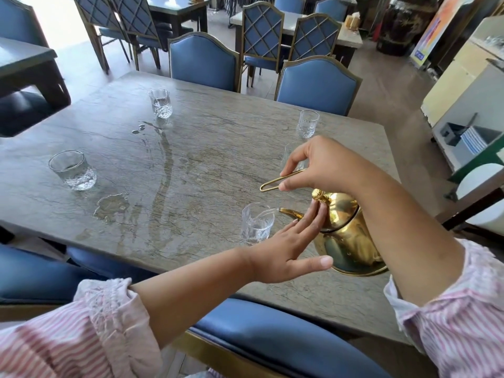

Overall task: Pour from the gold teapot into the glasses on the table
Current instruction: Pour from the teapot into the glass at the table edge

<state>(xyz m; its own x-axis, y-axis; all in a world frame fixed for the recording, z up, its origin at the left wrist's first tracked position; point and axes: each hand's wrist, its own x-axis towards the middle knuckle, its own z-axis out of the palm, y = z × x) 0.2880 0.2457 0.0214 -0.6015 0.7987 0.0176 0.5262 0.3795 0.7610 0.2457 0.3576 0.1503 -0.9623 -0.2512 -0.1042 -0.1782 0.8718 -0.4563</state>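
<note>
The gold teapot (351, 236) is tilted to the left at the table's near right. Water runs from its spout into a clear glass (257, 223) just left of it. My right hand (321, 166) grips the teapot's thin gold handle from above. My left hand (293, 246) has flat fingers pressed on the lid knob, thumb out. More glasses stand on the table: one at far left (73, 170), one at the back (160, 103), one at back right (308, 124), and one partly hidden behind my right hand (289, 154).
The grey stone table (207, 173) has a water puddle (111, 207) near the left glass and wet streaks down the middle. Blue chairs (203, 62) stand around it, one at the near edge. More tables, chairs and a cabinet fill the room.
</note>
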